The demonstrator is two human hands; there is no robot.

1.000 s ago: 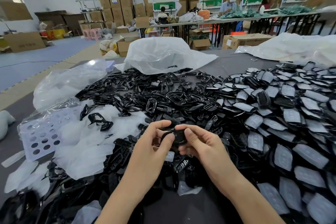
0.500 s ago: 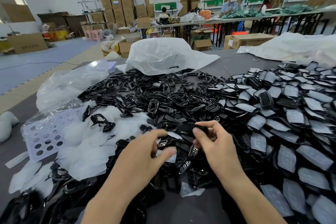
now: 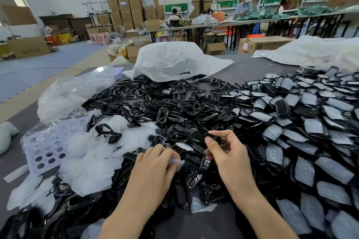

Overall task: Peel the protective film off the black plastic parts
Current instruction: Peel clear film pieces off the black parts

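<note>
Pinches film (image 3: pixel 177 162) in left hand (image 3: pixel 155 163), black part (image 3: pixel 213 138) in right hand (image 3: pixel 229 153); may drop it into unpeeled pile (image 3: pixel 310 132), table's (image 3: pixel 252 68) right edge.

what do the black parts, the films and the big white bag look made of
Black parts: hard plastic, glossy, it seems; sharp glints run along their edges.
Films: thin soft plastic, milky and matte; translucent pieces lie limp and crinkled in a heap.
Bag: probably thin plastic sheeting, semi-clear white with a soft sheen; it is creased and slumped.
</note>
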